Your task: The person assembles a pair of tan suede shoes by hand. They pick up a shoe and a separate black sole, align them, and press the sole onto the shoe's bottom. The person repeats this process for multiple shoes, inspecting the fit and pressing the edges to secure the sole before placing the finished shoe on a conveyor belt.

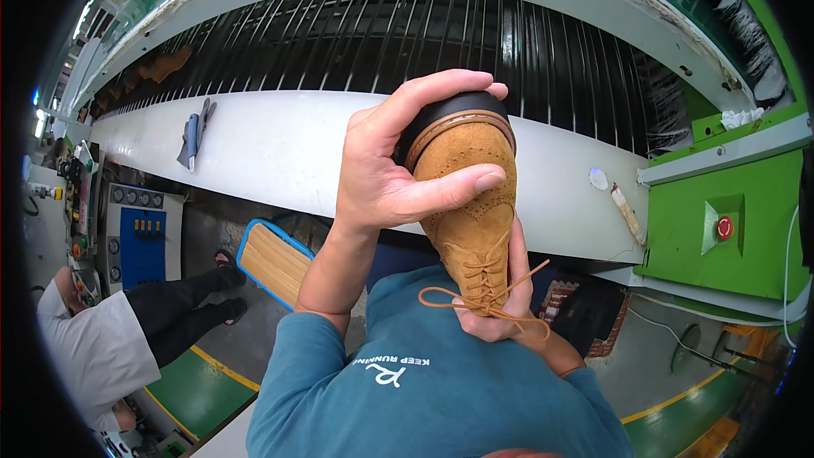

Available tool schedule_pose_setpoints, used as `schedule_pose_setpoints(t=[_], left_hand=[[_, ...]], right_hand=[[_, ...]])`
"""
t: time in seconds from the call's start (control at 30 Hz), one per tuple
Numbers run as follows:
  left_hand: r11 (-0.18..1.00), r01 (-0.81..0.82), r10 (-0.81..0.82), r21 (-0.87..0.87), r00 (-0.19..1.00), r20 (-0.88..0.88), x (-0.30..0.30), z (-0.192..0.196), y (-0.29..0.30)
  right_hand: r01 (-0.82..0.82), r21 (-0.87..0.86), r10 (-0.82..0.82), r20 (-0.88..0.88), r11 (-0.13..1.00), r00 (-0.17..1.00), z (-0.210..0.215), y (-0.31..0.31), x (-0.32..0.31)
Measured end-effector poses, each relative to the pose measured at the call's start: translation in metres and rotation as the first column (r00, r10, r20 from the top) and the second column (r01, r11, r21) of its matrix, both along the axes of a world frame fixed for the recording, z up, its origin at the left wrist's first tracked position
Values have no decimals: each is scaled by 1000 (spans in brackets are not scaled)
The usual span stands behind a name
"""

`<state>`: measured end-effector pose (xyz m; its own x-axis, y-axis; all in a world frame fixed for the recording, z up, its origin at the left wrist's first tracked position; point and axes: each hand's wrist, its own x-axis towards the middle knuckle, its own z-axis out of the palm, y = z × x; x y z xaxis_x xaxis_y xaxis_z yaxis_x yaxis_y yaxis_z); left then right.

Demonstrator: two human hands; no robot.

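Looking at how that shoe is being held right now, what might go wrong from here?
The loose loops of the laces hang by the right hand and might catch on its fingers. The left hand has its thumb across the suede toe of the shoe, so hard pressure could mark it. If both grips slipped, the shoe might drop onto the white ledge.

- Shoe [473, 225]: tan suede, toe [460, 151] patterned with punched holes
- Sole [462, 105]: black, edged by a brown welt [459, 121]
- Laces [484, 270]: brown, threaded, tied in a bow
- Held aloft, toe pointing away from the chest
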<state>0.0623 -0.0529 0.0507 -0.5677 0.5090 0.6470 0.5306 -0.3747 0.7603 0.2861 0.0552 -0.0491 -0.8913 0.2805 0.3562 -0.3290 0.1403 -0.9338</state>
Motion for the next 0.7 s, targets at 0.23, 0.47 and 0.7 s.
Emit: schedule_pose_setpoints(t=[0.23,0.47,0.7], left_hand=[[1000,-10,10,-5,1000,-6,3,1,-1],[1000,-6,6,-10,1000,-1,4,2,-1],[999,-17,15,-39,999,-31,6,5,-3]], right_hand=[[-9,-40,8,-8,999,1000,-5,-1,1],[-12,-91,14,27,996,1000,-6,-1,1],[-19,-126,25,45,992,999,-2,2,3]])
